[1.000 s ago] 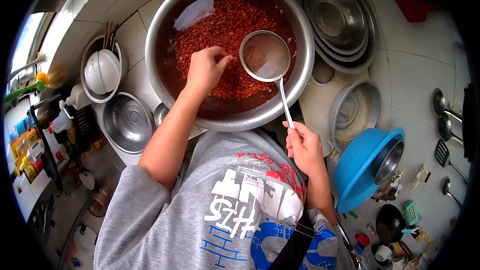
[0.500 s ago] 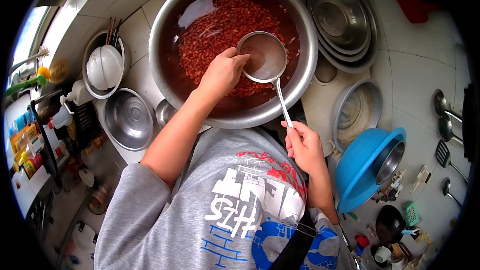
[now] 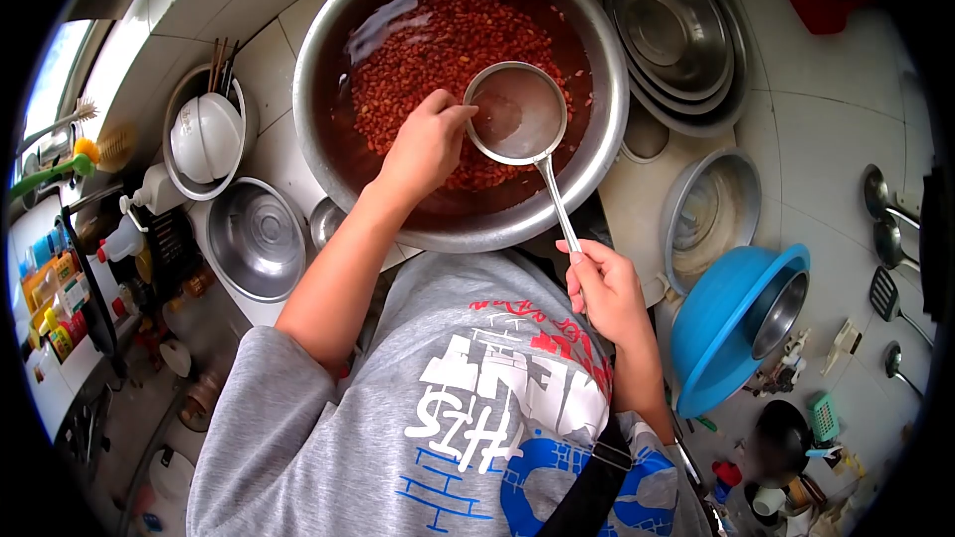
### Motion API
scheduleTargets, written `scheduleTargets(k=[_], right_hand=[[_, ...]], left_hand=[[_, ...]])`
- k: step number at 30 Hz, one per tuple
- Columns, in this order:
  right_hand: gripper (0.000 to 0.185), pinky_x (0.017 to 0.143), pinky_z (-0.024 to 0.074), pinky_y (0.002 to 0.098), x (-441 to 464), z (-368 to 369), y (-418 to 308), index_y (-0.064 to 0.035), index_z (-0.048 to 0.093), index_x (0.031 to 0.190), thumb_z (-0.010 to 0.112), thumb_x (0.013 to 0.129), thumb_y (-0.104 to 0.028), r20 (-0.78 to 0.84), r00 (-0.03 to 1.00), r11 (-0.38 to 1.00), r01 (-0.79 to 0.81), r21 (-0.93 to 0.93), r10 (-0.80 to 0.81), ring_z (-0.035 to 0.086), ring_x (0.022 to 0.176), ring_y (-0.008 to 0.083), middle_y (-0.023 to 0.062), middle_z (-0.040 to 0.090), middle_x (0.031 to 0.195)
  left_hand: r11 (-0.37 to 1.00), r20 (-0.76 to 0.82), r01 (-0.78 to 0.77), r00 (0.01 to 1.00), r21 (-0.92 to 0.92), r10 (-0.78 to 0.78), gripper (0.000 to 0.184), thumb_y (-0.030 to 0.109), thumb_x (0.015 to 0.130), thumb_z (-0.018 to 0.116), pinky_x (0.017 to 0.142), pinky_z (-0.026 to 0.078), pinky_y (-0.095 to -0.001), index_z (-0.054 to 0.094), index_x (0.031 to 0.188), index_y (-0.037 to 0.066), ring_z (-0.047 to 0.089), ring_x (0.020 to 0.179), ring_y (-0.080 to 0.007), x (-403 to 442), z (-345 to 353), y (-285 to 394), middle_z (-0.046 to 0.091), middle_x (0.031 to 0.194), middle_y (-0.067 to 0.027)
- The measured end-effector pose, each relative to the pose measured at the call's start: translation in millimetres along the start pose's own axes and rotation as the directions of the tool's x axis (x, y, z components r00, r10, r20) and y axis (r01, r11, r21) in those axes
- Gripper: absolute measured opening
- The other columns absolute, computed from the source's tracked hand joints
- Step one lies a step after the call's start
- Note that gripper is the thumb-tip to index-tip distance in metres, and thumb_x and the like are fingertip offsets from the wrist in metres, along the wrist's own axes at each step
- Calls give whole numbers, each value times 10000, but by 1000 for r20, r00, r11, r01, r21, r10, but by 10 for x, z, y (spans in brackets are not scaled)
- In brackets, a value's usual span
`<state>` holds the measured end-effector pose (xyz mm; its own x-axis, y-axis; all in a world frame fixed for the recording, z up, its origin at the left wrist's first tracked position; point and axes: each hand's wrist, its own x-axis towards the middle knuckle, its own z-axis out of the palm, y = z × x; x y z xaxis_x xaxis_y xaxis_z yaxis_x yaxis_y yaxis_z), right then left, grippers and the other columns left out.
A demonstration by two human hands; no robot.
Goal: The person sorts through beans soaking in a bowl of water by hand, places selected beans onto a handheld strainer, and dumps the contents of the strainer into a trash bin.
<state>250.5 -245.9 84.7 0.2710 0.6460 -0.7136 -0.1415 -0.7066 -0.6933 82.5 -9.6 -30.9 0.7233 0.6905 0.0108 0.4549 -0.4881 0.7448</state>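
Observation:
A large metal basin (image 3: 316,139) holds reddish water with many red beans (image 3: 448,35) in it. Over the right part of the beans is a round fine-mesh strainer (image 3: 517,111). Its handle is gripped by my right hand (image 3: 602,288), outside the basin's near rim. My left hand (image 3: 430,139) is above the beans, fingertips pinched together at the strainer's left rim. Whatever those fingertips hold, if anything, is too small to make out.
Nested metal bowls (image 3: 736,89) stand right of the basin, with a worn metal basin (image 3: 741,199) and a tilted blue basin (image 3: 696,338) nearer. On the left are an empty metal bowl (image 3: 257,239) and a pot (image 3: 249,124) holding white bowls.
My left hand has moved right from over the beans to the strainer's left rim. The strainer has shifted slightly left, still in my right hand.

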Motion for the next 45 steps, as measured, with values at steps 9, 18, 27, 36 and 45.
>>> scheduleTargets(k=[9,18,27,36,45], right_hand=[[274,510,450,222,6,-15,35,45,647,1226,514,1053,-122,-12,1000,1000,-14,18,15,527,544,56,3,584,713],[278,498,434,212,20,-41,54,50,635,1242,510,1060,-118,-13,1000,999,-6,38,7,510,538,48,-2,573,706],[310,490,411,219,29,-26,24,59,622,1257,489,1080,-158,-2,1000,1000,1,8,-1,500,529,60,4,561,701],[276,503,437,216,41,23,36,49,647,1227,522,1051,-124,11,1000,1000,-11,17,11,517,543,47,-3,580,706],[273,507,444,226,43,50,5,39,654,1222,528,1048,-130,18,1000,999,-22,-27,22,529,539,57,5,587,708]], left_hand=[[516,246,489,849,-703,-468,304,-84,970,486,866,551,-307,620,1243,-82,676,979,-177,-59,-138,-293,691,1162,-145],[260,314,510,781,-820,-540,274,-48,977,554,818,549,-275,614,1244,-43,679,947,-152,-113,-220,-353,706,1130,-122],[-90,403,413,778,-906,-482,315,-49,953,580,723,496,-238,610,1265,-17,599,820,-111,-136,-328,-408,695,1132,-101],[551,201,359,923,-753,-327,297,-103,937,480,765,489,-248,578,1191,15,642,855,-123,-38,-164,-124,589,958,-53],[872,102,312,950,-378,-295,452,-172,822,385,800,590,-366,461,1233,3,709,982,-330,115,186,211,430,1206,-207]])
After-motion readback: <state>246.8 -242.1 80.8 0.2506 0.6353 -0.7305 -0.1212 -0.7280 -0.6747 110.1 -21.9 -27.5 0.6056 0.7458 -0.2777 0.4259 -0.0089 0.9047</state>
